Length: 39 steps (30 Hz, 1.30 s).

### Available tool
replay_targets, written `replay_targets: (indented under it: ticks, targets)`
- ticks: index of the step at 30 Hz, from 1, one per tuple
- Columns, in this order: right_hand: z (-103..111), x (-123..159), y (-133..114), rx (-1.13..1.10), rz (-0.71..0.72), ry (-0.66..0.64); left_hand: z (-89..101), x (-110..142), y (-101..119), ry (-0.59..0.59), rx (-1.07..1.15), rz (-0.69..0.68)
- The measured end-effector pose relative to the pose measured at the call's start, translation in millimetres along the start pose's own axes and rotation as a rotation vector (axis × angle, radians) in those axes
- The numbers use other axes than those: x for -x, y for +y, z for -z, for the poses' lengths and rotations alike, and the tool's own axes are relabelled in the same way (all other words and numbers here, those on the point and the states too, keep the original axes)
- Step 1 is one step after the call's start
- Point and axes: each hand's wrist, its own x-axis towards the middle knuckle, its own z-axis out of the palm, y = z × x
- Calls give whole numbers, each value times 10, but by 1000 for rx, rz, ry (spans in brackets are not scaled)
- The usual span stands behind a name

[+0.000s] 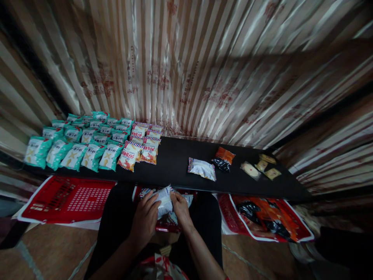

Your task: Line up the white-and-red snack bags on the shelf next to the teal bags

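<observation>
A snack packet (164, 203), its pale printed back turned up, is held between my two hands above a red basket (166, 226) set between my legs. My left hand (146, 213) has its fingers laid over the packet's left side. On the right, my right hand (180, 206) pinches the packet's edge between thumb and fingers. More packets lie in the basket below, partly hidden by my hands. On the black table in front, a similar white packet (202, 168) lies with its back up. Left of it stand several orange-and-white snack packets (130, 155) in rows.
Rows of teal-and-white snack packets (75, 156) fill the table's left end. Orange-and-black packets (224, 158) and small flat packets (272, 173) lie on the black table (169, 171) to the right. Red baskets stand below, one bare-sided (87, 198), another holding orange-and-black packets (269, 217). Curtains hang behind.
</observation>
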Motion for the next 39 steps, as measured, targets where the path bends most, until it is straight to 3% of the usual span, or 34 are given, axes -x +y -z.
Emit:
replay_targets:
  ticks: [12, 17, 25, 30, 34, 39]
  targets:
    - [55, -21, 202, -19, -113, -1, -10, 66, -54, -277, -25, -92]
    - [64, -1, 225, 51, -91, 6, -9, 94, -91, -305, -28, -111]
    - [86, 43, 174, 189, -79, -73, 57, 14, -136, -242, -64, -203]
    - [125, 82, 148, 494, 104, -2, 42, -7, -184, -245, 10, -243]
    - [135, 142, 83, 579, 356, 54, 5, -29, -184, -264, 45, -246]
    - [116, 254, -112, 587, 549, -124, 12, -135, -116, -383, 20, -190]
